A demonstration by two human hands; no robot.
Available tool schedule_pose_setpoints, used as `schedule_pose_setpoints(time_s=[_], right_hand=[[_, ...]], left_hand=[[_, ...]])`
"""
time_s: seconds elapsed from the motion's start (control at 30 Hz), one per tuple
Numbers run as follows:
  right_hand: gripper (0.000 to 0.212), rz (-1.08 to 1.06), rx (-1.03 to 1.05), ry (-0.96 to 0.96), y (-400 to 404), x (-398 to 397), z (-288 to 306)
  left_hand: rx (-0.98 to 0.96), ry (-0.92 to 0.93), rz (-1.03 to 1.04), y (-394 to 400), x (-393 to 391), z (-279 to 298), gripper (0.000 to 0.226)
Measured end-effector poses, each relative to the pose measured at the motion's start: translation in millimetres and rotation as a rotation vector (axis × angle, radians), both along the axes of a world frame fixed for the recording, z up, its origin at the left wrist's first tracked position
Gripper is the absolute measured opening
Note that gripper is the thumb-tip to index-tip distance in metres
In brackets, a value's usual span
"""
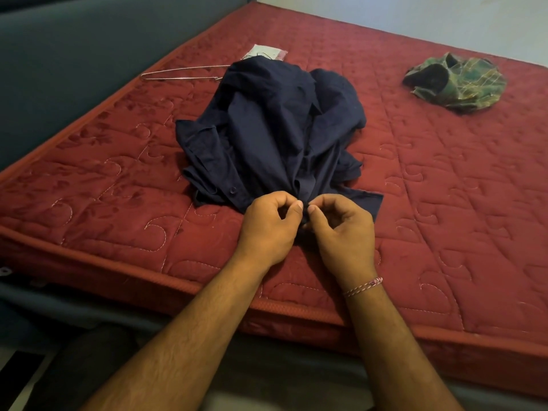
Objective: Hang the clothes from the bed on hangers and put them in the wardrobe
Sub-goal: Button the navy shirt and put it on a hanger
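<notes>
Shirt: a dark navy shirt (272,134) lies crumpled in a heap on the red quilted mattress (118,185), its hem end toward the mattress's near edge and its collar end pointing away. One button shows on the front strip, just left of the hands.

Left hand: the left hand (268,229) rests at the shirt's near hem, fingers curled, thumb and forefinger pinching the dark cloth.

Right hand: the right hand (341,232) sits just beside the left, their thumb tips almost meeting, and it too pinches the hem with curled fingers. A pink and white thread band (363,286) circles its wrist.

Hanger: a thin wire hanger (181,74) lies flat on the mattress beyond the shirt's far left corner, one end running under the cloth.

Packet: a small white packet (265,52) pokes out from behind the shirt's far end.

Second garment: a green patterned garment (455,81) sits bunched up on the mattress, well apart from the shirt, off to its far right.

Surround: a grey-blue padded bed frame (74,54) borders the mattress to the shirt's left.
</notes>
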State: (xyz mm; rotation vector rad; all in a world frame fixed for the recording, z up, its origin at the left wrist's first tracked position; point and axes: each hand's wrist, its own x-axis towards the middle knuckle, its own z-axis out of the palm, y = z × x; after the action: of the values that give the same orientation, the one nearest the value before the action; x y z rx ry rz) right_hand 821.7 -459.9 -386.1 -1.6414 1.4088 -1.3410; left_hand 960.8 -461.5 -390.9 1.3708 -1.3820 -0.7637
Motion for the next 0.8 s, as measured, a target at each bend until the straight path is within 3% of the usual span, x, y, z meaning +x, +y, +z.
schedule_pose_setpoints(time_s=[0.17,0.23,0.3,0.4,0.47,0.53,0.6,0.7,0.8], right_hand=[[0.006,0.238,0.364,-0.395,-9,-11,17],[0.005,0.237,0.398,-0.477,-12,-13,17],[0.008,0.119,0.281,-0.438,-10,-11,12],[0.010,-0.079,-0.025,-0.098,4,-13,6],[0.006,-0.036,-0.129,0.189,15,-19,2],[0.016,0.027,-0.169,0.495,23,-23,-4],[0.016,0.038,-0.229,0.628,25,-24,-9],[0.009,-0.056,-0.261,0.412,27,-26,-6],[0.004,-0.120,-0.174,0.175,26,-33,-3]], left_hand=[[-0.004,0.120,-0.109,-1,7,0,0.026],[-0.016,0.153,-0.110,0,6,2,0.022],[-0.020,0.177,-0.042,0,4,3,0.019],[0.007,0.224,0.013,2,5,13,0.021],[-0.015,-0.042,-0.008,4,17,17,0.031],[-0.056,-0.586,-0.007,7,33,16,0.032],[-0.023,-0.872,-0.028,8,44,13,0.030],[-0.113,-0.920,0.048,4,49,13,0.016],[-0.371,-0.625,0.118,-1,69,25,0.013]])
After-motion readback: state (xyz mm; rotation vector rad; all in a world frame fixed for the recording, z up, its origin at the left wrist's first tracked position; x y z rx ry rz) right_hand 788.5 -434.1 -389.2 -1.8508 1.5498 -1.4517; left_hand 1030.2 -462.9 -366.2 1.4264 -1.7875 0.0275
